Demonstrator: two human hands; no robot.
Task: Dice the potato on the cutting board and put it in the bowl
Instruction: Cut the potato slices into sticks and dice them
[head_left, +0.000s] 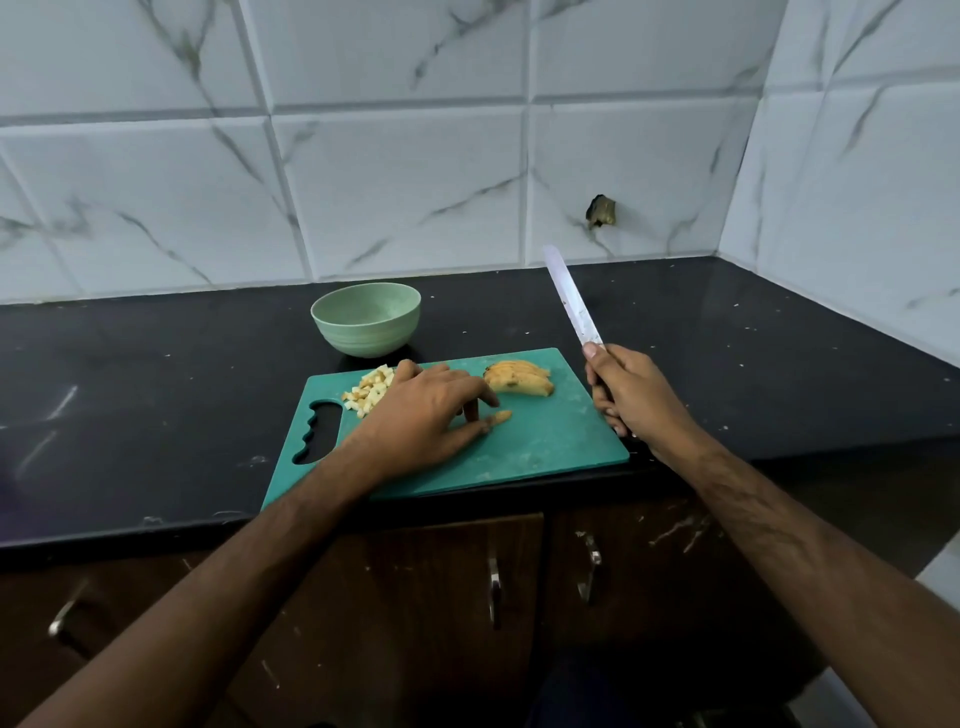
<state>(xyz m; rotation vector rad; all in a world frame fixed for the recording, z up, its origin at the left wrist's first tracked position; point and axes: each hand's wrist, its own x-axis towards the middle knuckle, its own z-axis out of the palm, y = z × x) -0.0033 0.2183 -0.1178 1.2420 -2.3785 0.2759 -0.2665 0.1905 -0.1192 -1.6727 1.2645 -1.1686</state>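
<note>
I take the teal cutting board (545, 441) as my landmark, lying at the front edge of the black desk (156, 364). My left hand (421, 415) lies flat on its middle, fingers (470, 405) released and spread, the tips touching a single potato strip (501, 415), probably to line it up for cross-cuts. The finished dice (369, 395) sit pushed toward the board's handle end, out of the way, while the uncut potato slices (519, 379) wait at its far edge. The empty green bowl (366, 317) stands just behind the board, near for the transfer. My right hand (628, 389) hovers off the board's right edge, clenched around the handle of the knife (571, 296), blade angled up and away from my left hand.
</note>
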